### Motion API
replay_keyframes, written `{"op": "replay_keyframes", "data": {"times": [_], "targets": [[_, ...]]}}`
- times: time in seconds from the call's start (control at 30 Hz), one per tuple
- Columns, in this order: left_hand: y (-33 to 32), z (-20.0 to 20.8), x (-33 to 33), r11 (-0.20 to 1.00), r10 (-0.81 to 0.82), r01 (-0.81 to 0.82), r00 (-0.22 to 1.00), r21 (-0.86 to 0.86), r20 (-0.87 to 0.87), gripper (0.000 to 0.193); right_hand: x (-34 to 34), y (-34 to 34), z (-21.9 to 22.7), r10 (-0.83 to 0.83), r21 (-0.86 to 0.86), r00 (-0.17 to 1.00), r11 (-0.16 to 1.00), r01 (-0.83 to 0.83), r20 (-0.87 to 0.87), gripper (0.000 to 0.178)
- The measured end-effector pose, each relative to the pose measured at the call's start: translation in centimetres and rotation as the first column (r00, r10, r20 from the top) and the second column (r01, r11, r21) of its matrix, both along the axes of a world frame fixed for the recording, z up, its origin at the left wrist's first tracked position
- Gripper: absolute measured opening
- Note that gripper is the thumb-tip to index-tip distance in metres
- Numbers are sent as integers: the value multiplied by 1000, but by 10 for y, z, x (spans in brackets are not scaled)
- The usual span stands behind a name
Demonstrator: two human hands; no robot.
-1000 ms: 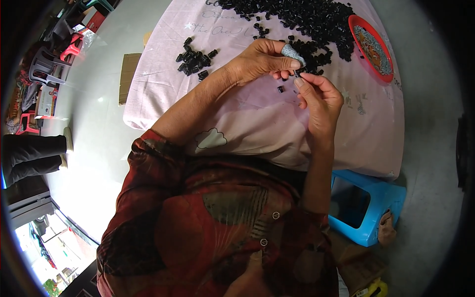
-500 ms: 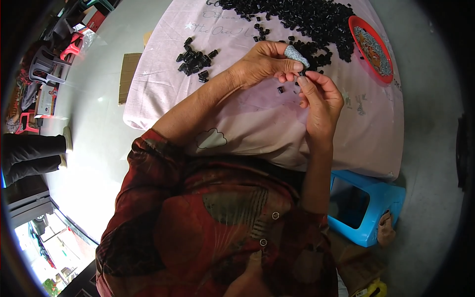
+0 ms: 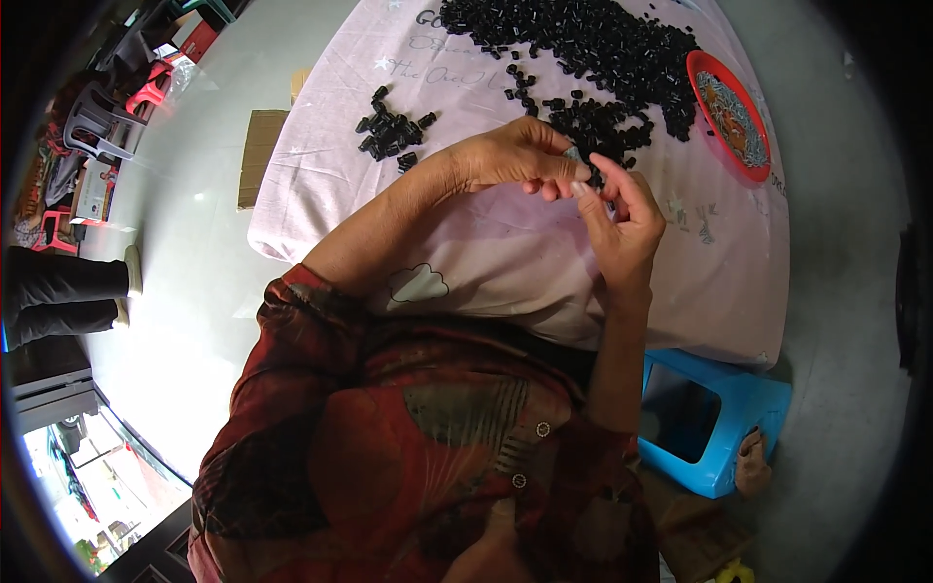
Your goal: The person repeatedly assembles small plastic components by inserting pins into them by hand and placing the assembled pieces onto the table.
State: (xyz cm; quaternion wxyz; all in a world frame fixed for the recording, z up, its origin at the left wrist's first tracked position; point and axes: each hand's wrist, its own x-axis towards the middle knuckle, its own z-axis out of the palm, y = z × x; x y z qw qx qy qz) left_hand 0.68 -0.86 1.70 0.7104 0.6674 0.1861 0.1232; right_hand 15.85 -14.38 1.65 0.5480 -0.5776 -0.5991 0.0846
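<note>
Over the near part of the pink cloth, my left hand and my right hand meet at the fingertips. A small black plastic piece is pinched between them, mostly covered by the fingers. My left thumb and forefinger are closed on it; a grey wrap covers that forefinger. The right thumb and forefinger press at the piece from the other side. Just beyond the hands lies a loose cluster of similar black pieces, joined to a large heap. A smaller group sits to the left.
A red tray of small metal parts stands at the table's right. A few metal bits lie on the cloth. Below the table edge is a blue stool. A person's dark-trousered legs show at far left.
Both hands have come slightly nearer and lower, still together at the black piece. My left hand has turned, so less of the grey wrap shows. The view has shifted a little.
</note>
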Motion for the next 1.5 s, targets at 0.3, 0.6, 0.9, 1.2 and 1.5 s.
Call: {"op": "replay_keyframes", "data": {"times": [0.3, 0.6, 0.9, 1.2, 1.5], "targets": [[-2, 2, -10, 998, -6, 4, 999, -65, -33, 28, -7, 0, 5, 88, -27, 988, 996, -85, 125, 31], [-9, 14, -38, 996, 13, 6, 977, 92, -212, 28, -17, 5, 15, 300, -318, 782, 938, -137, 547, 27], [-4, 11, -54, 992, -97, 111, 974, 60, -206, 27, -26, 7, 1, 405, -422, 773, 885, -198, 488, 26], [-14, 22, -61, 993, -60, 82, 970, 86, -234, 29, -29, 8, -5, 422, -426, 812, 872, -241, 404, 24], [2, 38, -103, 840, 390, -250, 895, 481, -215, 21, -7, 11, 12, 91, -232, 898, 973, 14, 431, 17]]}}
